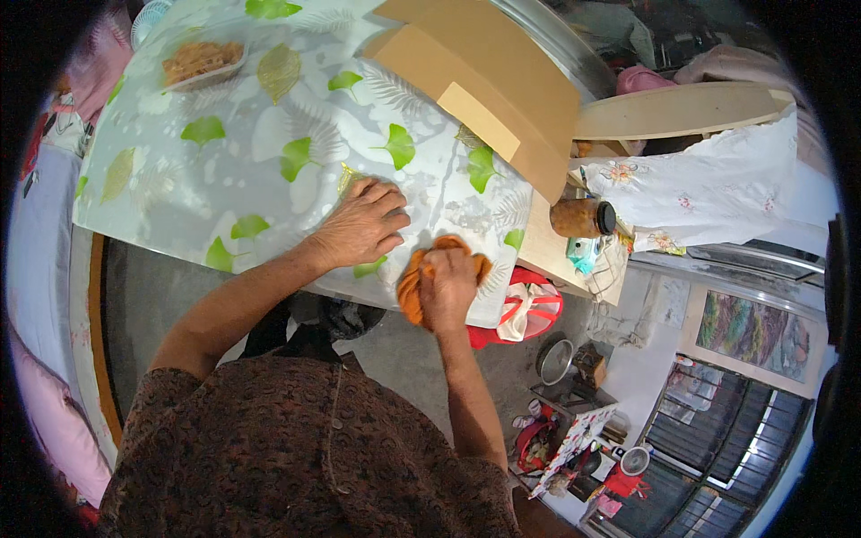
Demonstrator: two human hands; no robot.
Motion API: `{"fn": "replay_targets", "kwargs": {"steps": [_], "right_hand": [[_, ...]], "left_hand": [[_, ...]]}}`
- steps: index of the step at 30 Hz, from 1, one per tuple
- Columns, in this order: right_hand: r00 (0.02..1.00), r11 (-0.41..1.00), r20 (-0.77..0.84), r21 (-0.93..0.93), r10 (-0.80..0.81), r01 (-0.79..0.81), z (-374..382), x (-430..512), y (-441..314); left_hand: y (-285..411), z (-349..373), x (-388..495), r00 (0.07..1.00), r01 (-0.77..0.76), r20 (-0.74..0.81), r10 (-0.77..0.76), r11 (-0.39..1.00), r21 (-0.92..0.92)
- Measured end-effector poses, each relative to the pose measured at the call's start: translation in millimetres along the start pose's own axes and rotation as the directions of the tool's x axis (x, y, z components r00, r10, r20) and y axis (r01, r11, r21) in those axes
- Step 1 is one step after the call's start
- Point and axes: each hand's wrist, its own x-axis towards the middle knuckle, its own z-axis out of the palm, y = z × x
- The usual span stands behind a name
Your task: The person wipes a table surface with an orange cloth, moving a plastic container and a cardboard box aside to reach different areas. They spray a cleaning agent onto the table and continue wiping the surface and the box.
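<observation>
My right hand (pixel 449 286) grips a bunched orange cloth (pixel 412 296) and presses it on the near right corner of a table. Its tablecloth (pixel 249 181) is pale, glossy and printed with green ginkgo leaves. To the left of the cloth, my left hand (pixel 366 220) rests palm down on the tablecloth, its fingers slightly bent and apart, holding nothing. Beyond both hands, at the table's far right edge, lies a brown cardboard piece or box (pixel 498 81). A clear container of brown food (pixel 204 64) stands at the far left.
Right of the table, a jar with a black lid (pixel 582 218) is on a wooden surface (pixel 545 235), near a white embroidered cloth (pixel 699 181). A red item with a white bow (pixel 531 306) sits beside the near right corner. A bed (pixel 44 249) is at the left.
</observation>
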Motion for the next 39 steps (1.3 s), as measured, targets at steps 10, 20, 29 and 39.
{"fn": "replay_targets", "kwargs": {"steps": [10, 20, 29, 39], "right_hand": [[0.97, 0.961, -0.168, -0.183, 0.176, -0.206, 9, 35, 53], [0.944, 0.927, -0.173, -0.209, 0.279, -0.312, 17, 56, 77], [0.949, 0.92, -0.04, -0.238, 0.312, -0.312, -6, 30, 67], [0.924, 0.867, -0.158, -0.32, 0.349, -0.383, 9, 68, 104]], "left_hand": [[2, -4, 0, 1.0, -0.011, 0.021, 0.011, 1.0, 0.007], [1, 0, 3, 1.0, -0.018, 0.022, 0.017, 0.999, 0.033], [1, 0, -2, 1.0, 0.011, 0.02, -0.012, 1.0, 0.028], [4, -1, 6, 0.999, -0.023, 0.029, 0.023, 1.0, -0.005]]}}
